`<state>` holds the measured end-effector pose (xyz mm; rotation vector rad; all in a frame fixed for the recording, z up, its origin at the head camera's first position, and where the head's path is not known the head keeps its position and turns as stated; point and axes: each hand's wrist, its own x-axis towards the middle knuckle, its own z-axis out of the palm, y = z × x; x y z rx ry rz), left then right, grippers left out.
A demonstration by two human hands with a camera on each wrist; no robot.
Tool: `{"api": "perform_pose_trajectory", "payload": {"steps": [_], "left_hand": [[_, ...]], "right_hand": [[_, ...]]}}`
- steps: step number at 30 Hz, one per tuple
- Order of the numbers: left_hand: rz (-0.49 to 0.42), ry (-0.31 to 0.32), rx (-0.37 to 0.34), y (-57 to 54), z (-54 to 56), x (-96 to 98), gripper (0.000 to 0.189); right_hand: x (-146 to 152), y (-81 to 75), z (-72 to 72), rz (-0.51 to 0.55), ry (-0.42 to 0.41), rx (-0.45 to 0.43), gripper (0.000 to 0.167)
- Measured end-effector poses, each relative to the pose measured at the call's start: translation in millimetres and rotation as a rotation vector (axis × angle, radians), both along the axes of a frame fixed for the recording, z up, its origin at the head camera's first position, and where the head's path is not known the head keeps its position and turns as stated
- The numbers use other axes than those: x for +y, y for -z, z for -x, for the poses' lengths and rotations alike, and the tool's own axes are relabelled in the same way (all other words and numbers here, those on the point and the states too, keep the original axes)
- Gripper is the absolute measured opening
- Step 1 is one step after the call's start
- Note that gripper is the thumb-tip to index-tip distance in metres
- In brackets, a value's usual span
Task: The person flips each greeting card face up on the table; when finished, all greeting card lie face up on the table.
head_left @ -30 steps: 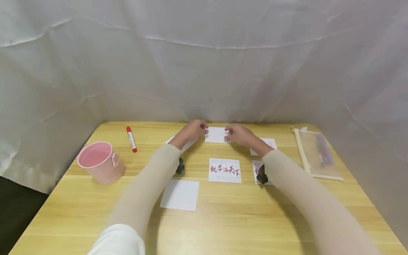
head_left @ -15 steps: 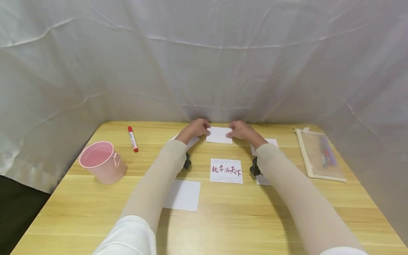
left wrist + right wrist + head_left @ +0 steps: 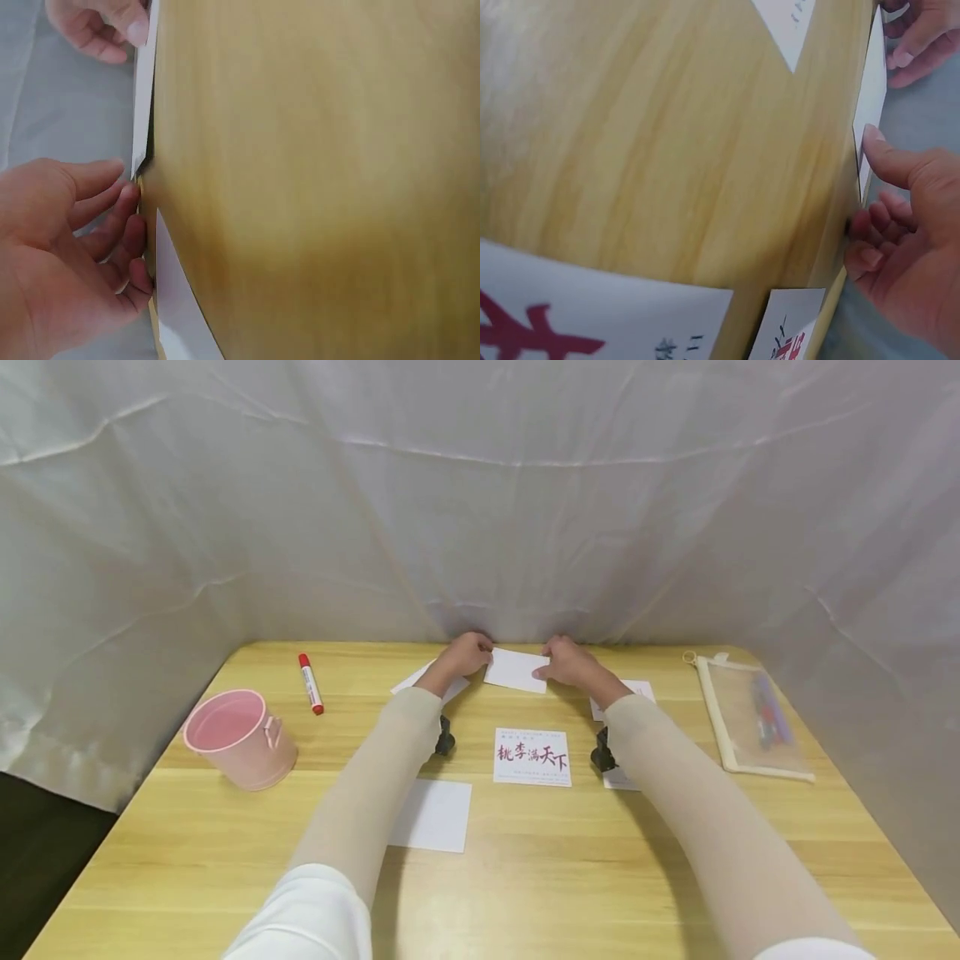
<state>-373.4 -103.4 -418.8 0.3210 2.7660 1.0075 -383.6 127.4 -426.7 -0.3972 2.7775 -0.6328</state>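
Near the far table edge, a blank white card (image 3: 513, 670) sits between both hands, slightly turned in the head view. My right hand (image 3: 567, 662) pinches its right side; the right thumb (image 3: 879, 154) lies on the card's face in the right wrist view. At the opposite end is my left hand (image 3: 463, 657). Its loosely curled fingers (image 3: 133, 234) are right at the card's corner, with the thumb beside the edge. A narrow dark gap shows under the card in the left wrist view. A square card (image 3: 532, 757) with red Chinese characters lies nearer, between the forearms.
Blank cards lie far left (image 3: 414, 678) and near left (image 3: 435, 817). Two printed cards lie partly hidden at right, one far (image 3: 637, 688), one nearer (image 3: 619, 779). A pink bucket (image 3: 243, 752) and red marker (image 3: 311, 683) stand left; a pen pouch (image 3: 738, 718) lies right.
The hands have closed in on the far card. In the last half second its left end has shifted up and away, so it now sits slanted. The other cards keep their places.
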Motion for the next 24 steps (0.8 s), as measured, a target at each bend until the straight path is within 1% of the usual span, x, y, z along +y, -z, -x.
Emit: {"api": "perform_pose_trajectory", "payload": {"steps": [5, 10, 12, 15, 18, 20, 22, 24], "left_hand": [[0.032, -0.019, -0.008, 3.1, 0.9, 4.2, 0.040], [0.070, 0.001, -0.002, 6.7, 3.4, 5.5, 0.041], [0.075, 0.008, 0.003, 6.9, 3.7, 5.6, 0.040], [0.069, 0.002, 0.000, 7.3, 3.7, 5.2, 0.037], [0.036, -0.021, -0.016, 9.5, 2.5, 3.1, 0.034], [-0.010, -0.035, -0.027, 10.7, 1.1, 1.4, 0.032], [-0.071, -0.059, -0.037, 10.9, -1.2, -1.3, 0.031], [-0.160, -0.088, -0.045, 8.8, -4.3, -3.9, 0.029]], "right_hand": [[2.5, -0.8, -0.9, -0.042, -0.010, 0.002, 0.061], [3.7, 1.3, -3.0, -0.041, -0.016, -0.016, 0.057], [4.0, 2.3, -4.0, -0.035, -0.007, -0.016, 0.055], [4.6, 3.4, -5.4, -0.030, 0.006, -0.011, 0.056], [4.8, 5.3, -7.0, -0.026, 0.006, -0.007, 0.060], [4.9, 6.5, -7.9, -0.024, -0.001, -0.006, 0.062], [4.7, 6.1, -8.7, -0.014, -0.010, -0.010, 0.060], [3.4, 4.3, -8.9, 0.033, -0.019, -0.011, 0.054]]}}
